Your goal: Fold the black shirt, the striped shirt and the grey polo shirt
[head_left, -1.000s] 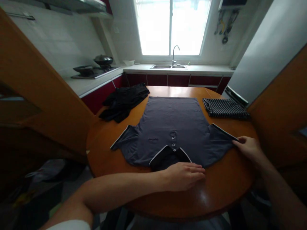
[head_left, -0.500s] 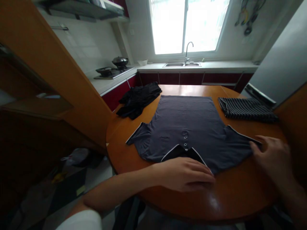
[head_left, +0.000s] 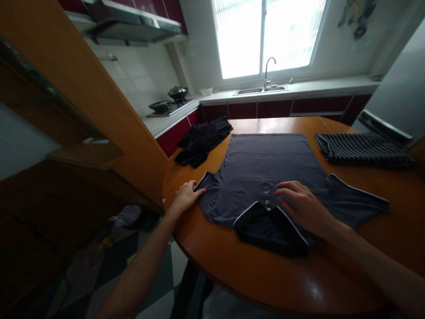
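Note:
A grey polo shirt (head_left: 252, 164) lies spread on the round wooden table (head_left: 215, 252), its collar toward me and its hem at the far side. White piping edges its dark collar and both sleeves. At the left sleeve's end, my left hand (head_left: 186, 196) pinches the piped edge between thumb and fingers; the fingertips are partly hidden. My right hand (head_left: 300, 206) is over the chest, just right of the button placket, with its fingers apart and nothing held. Whether it touches the cloth I cannot tell.
A crumpled black garment (head_left: 204, 139) lies at the table's far left. On the far right is a folded striped cloth (head_left: 361, 149). Beyond the table are a sink (head_left: 260, 90), a faucet (head_left: 266, 73) and a stove with a wok (head_left: 178, 93).
My left hand has gone from the collar to the left sleeve and pinches it. My right hand has left the right sleeve and moved left over the chest. The view has shifted left.

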A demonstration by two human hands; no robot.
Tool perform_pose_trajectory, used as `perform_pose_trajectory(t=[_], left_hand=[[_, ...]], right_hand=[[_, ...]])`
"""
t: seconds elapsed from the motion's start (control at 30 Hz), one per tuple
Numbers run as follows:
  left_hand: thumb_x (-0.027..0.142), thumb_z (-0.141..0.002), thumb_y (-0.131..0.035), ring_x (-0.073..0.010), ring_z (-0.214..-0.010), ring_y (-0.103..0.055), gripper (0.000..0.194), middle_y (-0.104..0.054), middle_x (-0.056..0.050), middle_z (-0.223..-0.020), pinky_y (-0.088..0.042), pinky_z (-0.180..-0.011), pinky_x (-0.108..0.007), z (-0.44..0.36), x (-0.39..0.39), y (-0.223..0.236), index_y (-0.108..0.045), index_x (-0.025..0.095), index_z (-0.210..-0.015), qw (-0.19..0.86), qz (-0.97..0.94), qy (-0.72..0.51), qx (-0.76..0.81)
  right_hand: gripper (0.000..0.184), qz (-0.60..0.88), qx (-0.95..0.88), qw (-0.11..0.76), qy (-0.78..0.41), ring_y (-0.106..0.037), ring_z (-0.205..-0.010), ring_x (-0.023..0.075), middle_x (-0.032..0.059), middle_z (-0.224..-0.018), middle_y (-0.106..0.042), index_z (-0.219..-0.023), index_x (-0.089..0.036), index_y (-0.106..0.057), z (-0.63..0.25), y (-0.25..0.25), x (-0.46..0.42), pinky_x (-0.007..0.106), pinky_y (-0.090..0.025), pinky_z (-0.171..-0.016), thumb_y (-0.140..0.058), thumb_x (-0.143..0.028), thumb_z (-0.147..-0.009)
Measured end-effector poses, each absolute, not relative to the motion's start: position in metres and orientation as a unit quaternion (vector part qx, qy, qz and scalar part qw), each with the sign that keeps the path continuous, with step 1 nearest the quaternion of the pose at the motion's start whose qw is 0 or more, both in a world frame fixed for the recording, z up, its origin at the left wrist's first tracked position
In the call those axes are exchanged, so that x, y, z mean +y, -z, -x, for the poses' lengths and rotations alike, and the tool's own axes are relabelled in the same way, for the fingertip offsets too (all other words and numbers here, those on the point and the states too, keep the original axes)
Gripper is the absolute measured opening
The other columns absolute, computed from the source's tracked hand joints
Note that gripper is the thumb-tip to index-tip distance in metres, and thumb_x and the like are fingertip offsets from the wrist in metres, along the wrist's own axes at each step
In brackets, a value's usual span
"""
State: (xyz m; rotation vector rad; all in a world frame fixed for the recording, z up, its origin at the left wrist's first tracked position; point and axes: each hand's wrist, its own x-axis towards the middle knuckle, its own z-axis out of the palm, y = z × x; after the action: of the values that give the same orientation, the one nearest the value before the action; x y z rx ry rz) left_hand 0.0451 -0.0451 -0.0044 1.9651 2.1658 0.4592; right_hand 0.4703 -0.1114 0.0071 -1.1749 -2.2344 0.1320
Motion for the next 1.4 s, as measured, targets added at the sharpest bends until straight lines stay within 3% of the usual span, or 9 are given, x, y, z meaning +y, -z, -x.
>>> perform_pose_trajectory(t=[0.1,0.2,0.4,0.7,0.87,0.93,1.1,1.23,1.4], left_hand=[[0.051,-0.074,-0.070,-0.0243,-0.078,-0.064,0.037,-0.069,-0.006,-0.083,-0.047,-0.068,-0.030,-0.044,-0.038,-0.001,-0.067,0.017,-0.087,0.211,-0.663,-0.137,0.705],[0.048,-0.073,-0.067,-0.0223,-0.073,-0.062,0.030,-0.068,-0.003,-0.078,-0.045,-0.065,-0.029,-0.039,-0.030,-0.004,-0.064,0.018,-0.077,0.245,-0.672,-0.190,0.672],[0.039,-0.074,-0.067,-0.0227,-0.077,-0.063,0.023,-0.067,-0.003,-0.081,-0.048,-0.071,-0.031,-0.032,-0.014,0.002,-0.060,0.018,-0.081,0.191,-0.670,-0.250,0.673],[0.028,-0.084,-0.066,-0.0259,-0.094,-0.067,0.021,-0.071,-0.008,-0.101,-0.050,-0.089,-0.037,-0.030,0.004,0.015,-0.064,0.018,-0.102,0.098,-0.714,-0.287,0.631],[0.024,-0.087,-0.066,-0.0295,-0.112,-0.058,0.034,-0.061,-0.013,-0.120,-0.044,-0.103,-0.047,-0.040,-0.022,0.000,-0.062,0.018,-0.121,-0.040,-0.735,-0.279,0.616],[0.028,-0.091,-0.065,-0.0286,-0.117,-0.054,0.034,-0.058,-0.011,-0.124,-0.043,-0.105,-0.047,-0.052,-0.048,-0.011,-0.062,0.022,-0.124,-0.037,-0.785,-0.271,0.556],[0.040,-0.091,-0.069,-0.0221,-0.109,-0.058,0.036,-0.063,-0.007,-0.115,-0.048,-0.097,-0.036,-0.092,-0.115,-0.022,-0.064,0.026,-0.123,0.153,-0.928,-0.125,0.315],[0.029,-0.099,-0.058,-0.0187,-0.094,-0.060,0.018,-0.067,-0.007,-0.102,-0.048,-0.086,-0.033,-0.113,-0.134,-0.010,-0.068,0.022,-0.112,0.090,-0.954,-0.126,0.256],[0.020,-0.102,-0.048,-0.0166,-0.083,-0.059,0.021,-0.068,-0.006,-0.091,-0.047,-0.077,-0.031,-0.113,-0.132,-0.001,-0.069,0.018,-0.099,0.056,-0.961,-0.150,0.224]], right_hand=[[0.018,0.410,-0.865,0.280,-0.074,-0.060,-0.112,0.0270,0.0095,-0.118,-0.067,-0.106,-0.023,-0.069,-0.445,-0.005,-0.097,0.047,-0.049,-0.098,-0.054,-0.029,-0.097],[0.027,0.398,-0.866,0.279,-0.118,-0.059,-0.119,0.0263,0.0103,-0.127,-0.065,-0.120,-0.024,-0.066,-0.432,0.007,-0.093,0.046,-0.048,-0.101,-0.052,-0.033,-0.099],[0.045,0.355,-0.897,0.216,-0.151,-0.045,-0.138,0.0281,0.0084,-0.148,-0.053,-0.145,-0.030,-0.051,-0.429,0.026,-0.103,0.055,-0.032,-0.115,-0.050,-0.038,-0.101],[0.043,0.359,-0.904,0.183,-0.143,-0.040,-0.143,0.0274,0.0057,-0.154,-0.047,-0.142,-0.032,-0.055,-0.428,0.024,-0.103,0.055,-0.027,-0.117,-0.046,-0.042,-0.102],[0.044,0.357,-0.903,0.190,-0.145,-0.041,-0.142,0.0276,0.0066,-0.154,-0.047,-0.143,-0.031,-0.053,-0.428,0.024,-0.104,0.056,-0.028,-0.117,-0.046,-0.042,-0.102],[0.044,0.353,-0.904,0.193,-0.143,-0.039,-0.143,0.0273,0.0076,-0.154,-0.046,-0.144,-0.029,-0.052,-0.429,0.023,-0.106,0.056,-0.025,-0.118,-0.046,-0.041,-0.102],[0.049,0.300,-0.923,0.186,-0.152,-0.029,-0.149,0.0249,0.0075,-0.158,-0.040,-0.150,-0.027,-0.045,-0.427,0.018,-0.112,0.055,-0.012,-0.123,-0.046,-0.038,-0.102],[0.055,0.280,-0.927,0.158,-0.190,-0.025,-0.150,0.0238,0.0093,-0.159,-0.037,-0.153,-0.024,-0.040,-0.424,0.018,-0.114,0.052,-0.011,-0.124,-0.046,-0.043,-0.102],[0.058,0.278,-0.927,0.135,-0.210,-0.021,-0.152,0.0228,0.0101,-0.161,-0.030,-0.154,-0.021,-0.038,-0.425,0.014,-0.114,0.050,-0.008,-0.124,-0.044,-0.046,-0.102]])
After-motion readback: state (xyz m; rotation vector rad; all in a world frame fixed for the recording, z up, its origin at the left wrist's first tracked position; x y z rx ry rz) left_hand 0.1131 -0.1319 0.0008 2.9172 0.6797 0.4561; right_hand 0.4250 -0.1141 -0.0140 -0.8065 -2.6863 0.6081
